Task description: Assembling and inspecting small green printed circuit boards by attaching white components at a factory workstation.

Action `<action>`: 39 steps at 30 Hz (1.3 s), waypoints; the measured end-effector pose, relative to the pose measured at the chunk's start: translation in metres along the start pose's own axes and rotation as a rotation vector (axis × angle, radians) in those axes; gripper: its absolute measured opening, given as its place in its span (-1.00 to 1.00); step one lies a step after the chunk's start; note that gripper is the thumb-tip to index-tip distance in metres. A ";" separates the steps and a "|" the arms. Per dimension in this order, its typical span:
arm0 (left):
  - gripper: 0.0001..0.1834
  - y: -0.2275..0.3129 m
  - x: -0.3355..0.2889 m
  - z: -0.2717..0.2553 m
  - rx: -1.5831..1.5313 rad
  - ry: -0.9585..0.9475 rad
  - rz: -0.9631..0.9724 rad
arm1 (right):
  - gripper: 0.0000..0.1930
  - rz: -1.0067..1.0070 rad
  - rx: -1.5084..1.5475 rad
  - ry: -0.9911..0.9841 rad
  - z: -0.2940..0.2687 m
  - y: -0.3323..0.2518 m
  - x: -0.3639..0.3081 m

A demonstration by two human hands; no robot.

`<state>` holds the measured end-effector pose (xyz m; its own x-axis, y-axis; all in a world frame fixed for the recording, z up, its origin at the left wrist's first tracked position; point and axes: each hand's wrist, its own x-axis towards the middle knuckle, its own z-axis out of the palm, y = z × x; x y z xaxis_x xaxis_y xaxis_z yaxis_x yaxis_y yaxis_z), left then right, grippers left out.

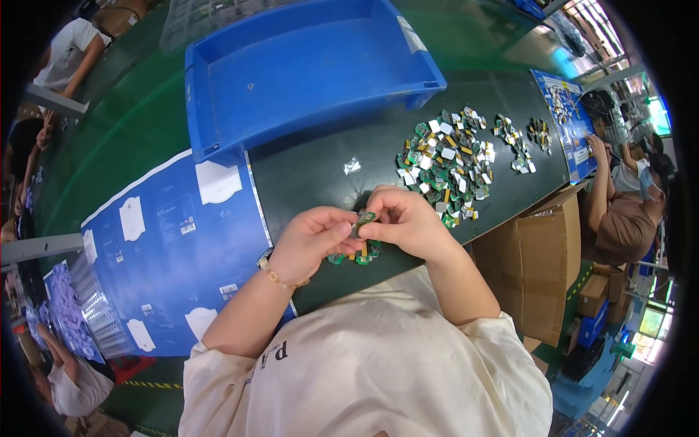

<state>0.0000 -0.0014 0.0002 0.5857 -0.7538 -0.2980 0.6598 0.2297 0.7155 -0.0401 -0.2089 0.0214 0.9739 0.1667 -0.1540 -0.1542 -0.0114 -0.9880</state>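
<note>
Between the fingertips of both hands I hold a small green circuit board (365, 218), above the near edge of the dark table. My left hand (325, 237) pinches it from the left, and my right hand (403, 221) grips it from the right with curled fingers. Finer details of the board are hidden by my fingers. Under my hands lies a small group of similar green boards (369, 253), partly covered by my left hand. To the right spreads a large pile of boards (448, 160) with white, green and yellowish-brown parts.
A large blue bin (291, 135) stands beyond my hands. Blue printed sheeting (175, 240) covers the table at left. A small clear plastic piece (352, 166) lies ahead. Smaller board piles (514, 142) sit farther right, above an open cardboard box (520, 266). Other people work at both sides.
</note>
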 end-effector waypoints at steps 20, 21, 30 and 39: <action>-0.75 -0.005 0.000 -0.002 -0.117 0.063 0.013 | -0.81 -0.001 -0.035 0.119 0.010 -0.001 -0.001; -0.75 -0.005 0.000 -0.002 -0.118 0.064 0.015 | -0.80 -0.008 -0.051 0.130 0.011 -0.001 -0.001; -0.74 -0.004 0.001 0.000 -0.128 0.088 0.023 | -0.80 -0.076 -0.239 0.182 0.016 -0.013 -0.002; -0.77 -0.009 0.002 0.002 -0.108 0.139 0.051 | -0.80 -0.059 -0.245 0.193 0.018 -0.011 -0.001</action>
<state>-0.0058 -0.0062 -0.0058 0.6742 -0.6486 -0.3532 0.6700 0.3359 0.6620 -0.0426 -0.1909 0.0331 0.9972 -0.0153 -0.0730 -0.0745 -0.2487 -0.9657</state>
